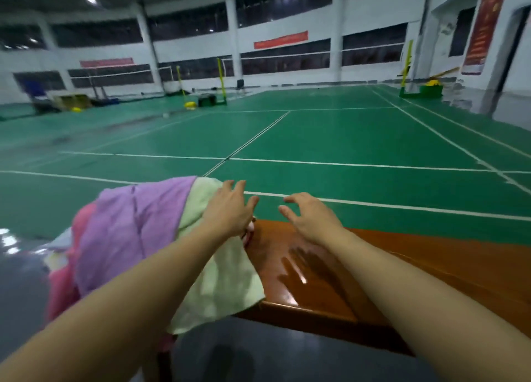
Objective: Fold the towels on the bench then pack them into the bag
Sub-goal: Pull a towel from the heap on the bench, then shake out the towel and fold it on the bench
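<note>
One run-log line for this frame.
stage: pre-fold | left hand: open over green towel | right hand: open above bench | bag: unseen

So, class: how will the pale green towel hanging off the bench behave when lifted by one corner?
Probably floppy: the pale green cloth towel drapes over the glossy brown wooden bench edge. Likely light, and it may slide easily on that shiny surface.

Place: indoor badminton hall
Floor: green court [330, 134] with white lines
Beyond the court: yellow net posts [220, 80], red wall banners [280, 40]
</note>
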The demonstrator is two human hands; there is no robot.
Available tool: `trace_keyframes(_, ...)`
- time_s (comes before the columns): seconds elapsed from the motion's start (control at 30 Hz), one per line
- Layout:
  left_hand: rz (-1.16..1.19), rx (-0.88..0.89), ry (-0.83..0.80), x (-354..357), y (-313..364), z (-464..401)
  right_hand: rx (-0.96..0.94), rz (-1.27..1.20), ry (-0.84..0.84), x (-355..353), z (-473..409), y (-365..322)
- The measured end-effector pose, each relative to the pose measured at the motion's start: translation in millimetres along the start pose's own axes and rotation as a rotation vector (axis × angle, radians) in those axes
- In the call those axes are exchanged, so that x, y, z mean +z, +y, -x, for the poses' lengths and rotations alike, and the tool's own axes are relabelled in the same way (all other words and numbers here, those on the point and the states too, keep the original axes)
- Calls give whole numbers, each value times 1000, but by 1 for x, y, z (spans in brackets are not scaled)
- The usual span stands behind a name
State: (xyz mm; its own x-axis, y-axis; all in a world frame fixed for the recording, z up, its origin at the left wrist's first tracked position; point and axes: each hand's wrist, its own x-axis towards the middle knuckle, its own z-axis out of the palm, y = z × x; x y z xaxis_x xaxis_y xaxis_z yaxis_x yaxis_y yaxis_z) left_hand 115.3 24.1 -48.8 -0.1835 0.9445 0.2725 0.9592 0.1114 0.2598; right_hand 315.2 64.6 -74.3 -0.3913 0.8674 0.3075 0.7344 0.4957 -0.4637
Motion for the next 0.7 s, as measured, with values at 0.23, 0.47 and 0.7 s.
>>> trace_keyframes(0.23,-108,-139,147,-61,-101,13,53,-428,-27,54,-42,-85)
trace_keyframes(0.47,-43,-29,97,-67,-123,11,77,-499,-41,77,-52,-116)
trace_keyframes(0.7,202,251,212,-47,-98,12,237,-661,-25,87,-58,-95)
